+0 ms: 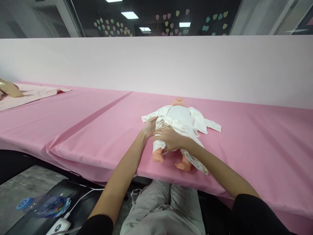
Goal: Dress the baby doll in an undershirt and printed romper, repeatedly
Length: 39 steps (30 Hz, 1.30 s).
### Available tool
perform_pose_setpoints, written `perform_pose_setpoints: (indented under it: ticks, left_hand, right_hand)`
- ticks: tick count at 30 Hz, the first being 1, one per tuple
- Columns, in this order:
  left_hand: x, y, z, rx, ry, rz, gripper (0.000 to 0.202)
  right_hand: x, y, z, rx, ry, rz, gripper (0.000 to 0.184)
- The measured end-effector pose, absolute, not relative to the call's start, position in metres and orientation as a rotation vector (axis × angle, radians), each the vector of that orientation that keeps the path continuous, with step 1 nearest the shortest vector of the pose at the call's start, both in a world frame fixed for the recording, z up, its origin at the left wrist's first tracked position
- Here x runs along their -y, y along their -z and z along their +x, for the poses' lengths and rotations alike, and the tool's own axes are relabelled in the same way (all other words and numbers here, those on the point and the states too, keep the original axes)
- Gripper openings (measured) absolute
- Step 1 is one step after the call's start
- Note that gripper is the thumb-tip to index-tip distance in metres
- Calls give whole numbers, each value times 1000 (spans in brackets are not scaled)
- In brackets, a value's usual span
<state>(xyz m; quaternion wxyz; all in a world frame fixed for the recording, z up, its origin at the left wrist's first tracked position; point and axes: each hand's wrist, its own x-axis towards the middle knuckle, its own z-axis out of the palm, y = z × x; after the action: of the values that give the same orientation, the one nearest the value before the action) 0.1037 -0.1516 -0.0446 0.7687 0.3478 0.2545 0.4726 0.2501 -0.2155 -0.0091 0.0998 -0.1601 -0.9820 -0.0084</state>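
A baby doll [180, 112] lies on its back on the pink-covered table, its feet toward me. It wears white printed baby clothes [193, 133] with the long sleeves spread out to both sides; the front looks partly loose. My left hand [150, 126] is at the doll's hip on the left side, closed on the edge of the cloth, with some fingertips hidden. Across the thigh on that same side, my right hand [169, 137] has its fingers curled around the clothed leg. Both bare feet stick out below the clothes, and a flap of cloth hangs beside the right-side foot.
A light pink cloth [36, 94] lies at the far left of the table [97, 120], with a tan model part [11, 88] on it. Behind runs a white partition [146, 65]. Below left, a plastic bottle [46, 205] and a white device [60, 226] with a cable rest on a black seat.
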Motion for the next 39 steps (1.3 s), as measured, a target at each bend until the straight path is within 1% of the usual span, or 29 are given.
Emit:
perform_pose_setpoints:
  ticks: [3, 5, 6, 8, 10, 11, 12, 13, 15, 17, 20, 22, 25, 27, 28, 31, 33, 35, 39]
  left_hand:
    - [153, 44, 106, -554, -1010, 961, 20]
    - [155, 45, 112, -640, -1053, 1083, 21]
    - [157, 45, 116, -686, -1081, 1107, 23]
    - [159, 44, 123, -771, -1162, 1087, 25]
    - [161, 43, 128, -809, -1248, 1071, 24]
    - [161, 41, 129, -814, -1289, 1084, 23]
    - [161, 40, 129, -818, -1328, 1113, 23]
    - [161, 38, 129, -815, -1358, 1147, 23]
    - [158, 31, 129, -782, -1383, 1162, 22]
    - [155, 22, 131, -726, -1315, 1106, 19]
    - [151, 9, 141, -614, -1108, 1055, 11]
    - [150, 5, 152, -557, -1013, 1074, 11]
    - [152, 9, 165, -509, -892, 1035, 21]
    - [156, 13, 167, -525, -770, 1035, 31]
    - [158, 16, 166, -548, -702, 1073, 33]
    - [163, 21, 160, -646, -551, 1264, 25]
    - [163, 25, 157, -681, -545, 1298, 23]
    - [160, 29, 156, -644, -597, 1225, 25]
    - [157, 37, 159, -525, -699, 1094, 33]
  right_hand:
    - [213, 17, 253, 2974, -18, -513, 25]
    - [211, 12, 258, 3035, -202, -480, 35]
    - [211, 6, 262, 3050, -366, -453, 41]
    - [209, -12, 273, 2995, -799, -392, 51]
    - [206, -31, 286, 2771, -1205, -372, 53]
    - [203, -38, 292, 2588, -1337, -407, 52]
    - [199, -42, 299, 2368, -1394, -469, 49]
    - [195, -43, 304, 2128, -1381, -550, 45]
    - [185, -32, 312, 1685, -1209, -734, 36]
    - [177, -11, 318, 1454, -1085, -889, 30]
    - [178, 20, 323, 1513, -1296, -891, 34]
    - [186, 31, 324, 1605, -1430, -816, 37]
    - [194, 33, 325, 1588, -1363, -913, 36]
    - [194, 32, 327, 1433, -1294, -997, 33]
    - [193, 31, 328, 1351, -1282, -1001, 30]
    - [187, 31, 331, 1239, -1195, -986, 23]
    - [185, 31, 332, 1309, -1094, -1024, 20]
    - [184, 32, 332, 1389, -1085, -1050, 17]
    - [183, 35, 331, 1371, -1344, -1003, 13]
